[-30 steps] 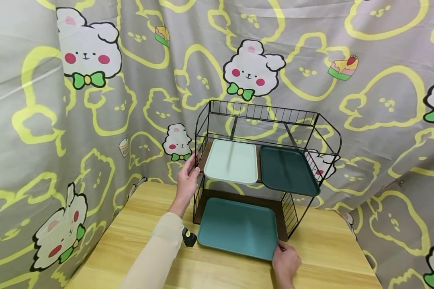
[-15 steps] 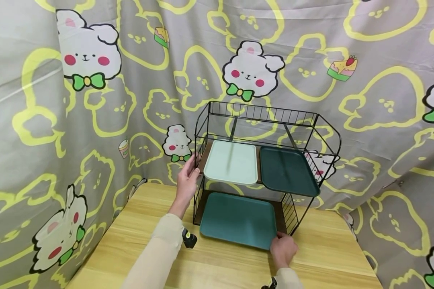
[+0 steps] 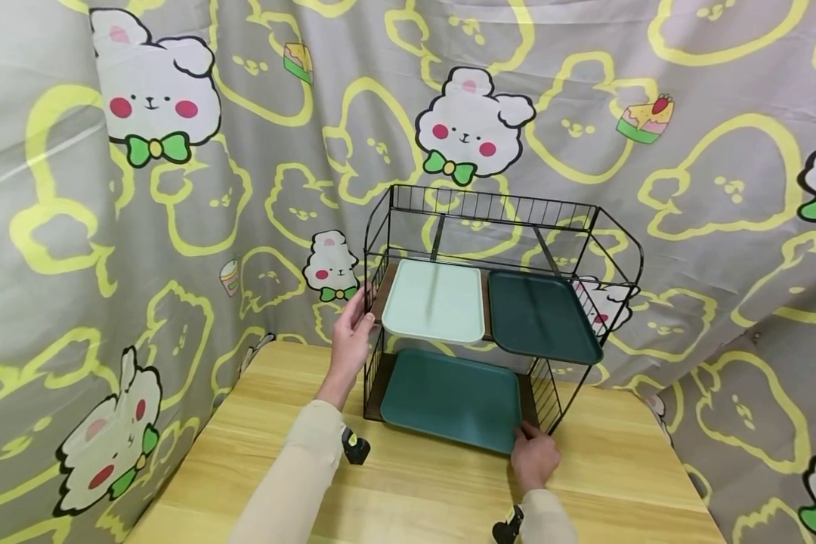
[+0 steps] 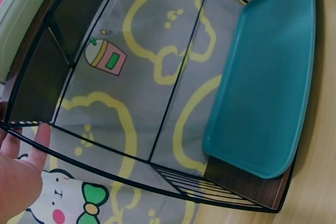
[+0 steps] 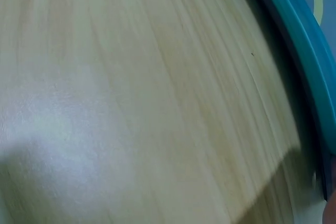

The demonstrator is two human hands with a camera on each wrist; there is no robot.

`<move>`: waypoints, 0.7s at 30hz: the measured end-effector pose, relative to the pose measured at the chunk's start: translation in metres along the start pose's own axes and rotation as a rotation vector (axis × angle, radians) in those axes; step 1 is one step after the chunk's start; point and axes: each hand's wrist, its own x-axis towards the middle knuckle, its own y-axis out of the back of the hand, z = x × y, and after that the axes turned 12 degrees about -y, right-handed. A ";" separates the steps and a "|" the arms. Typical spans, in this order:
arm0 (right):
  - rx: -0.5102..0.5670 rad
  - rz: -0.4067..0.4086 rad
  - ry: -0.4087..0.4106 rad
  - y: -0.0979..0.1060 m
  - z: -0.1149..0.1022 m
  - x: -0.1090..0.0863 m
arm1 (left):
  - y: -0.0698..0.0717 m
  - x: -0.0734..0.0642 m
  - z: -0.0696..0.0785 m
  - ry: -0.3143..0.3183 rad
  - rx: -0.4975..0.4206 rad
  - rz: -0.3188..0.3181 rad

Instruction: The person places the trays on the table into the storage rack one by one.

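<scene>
A two-tier black wire rack stands on the table, with brown boards such as the lower shelf [image 3: 374, 400]. My left hand [image 3: 349, 347] grips the rack's left side at upper-shelf height, its thumb in front. On the upper shelf lie a pale mint tray [image 3: 435, 302] and, to its right, a dark green tray [image 3: 542, 317]. A larger teal tray [image 3: 452, 400] lies on the lower shelf, its front edge jutting past the board. My right hand [image 3: 536, 455] pinches its front right corner. Only a sliver of that hand shows in the right wrist view.
Wooden tabletop [image 3: 415, 491] extends in front of the rack and to both sides. A grey patterned curtain [image 3: 279, 227] hangs close behind and on both sides. Wire side panels bound the lower shelf left and right. Each wrist wears a small black camera [image 3: 355, 446].
The teal tray has slid back and inward onto the lower shelf, with my right hand holding its corner. My left hand keeps its place on the rack.
</scene>
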 end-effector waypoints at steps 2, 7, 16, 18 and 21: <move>0.001 -0.021 -0.002 0.002 0.000 0.000 | 0.001 0.000 0.000 0.000 -0.005 -0.004; 0.030 -0.098 -0.009 0.007 0.001 -0.005 | 0.003 -0.001 0.000 0.006 -0.005 -0.007; -0.005 -0.272 0.068 0.007 0.006 -0.020 | 0.006 -0.002 0.000 0.005 -0.006 -0.011; -0.014 -0.264 0.086 0.005 0.006 -0.020 | 0.006 -0.002 0.000 0.001 -0.014 -0.010; -0.010 -0.248 0.084 0.004 0.005 -0.019 | 0.005 -0.002 -0.001 0.002 -0.020 -0.013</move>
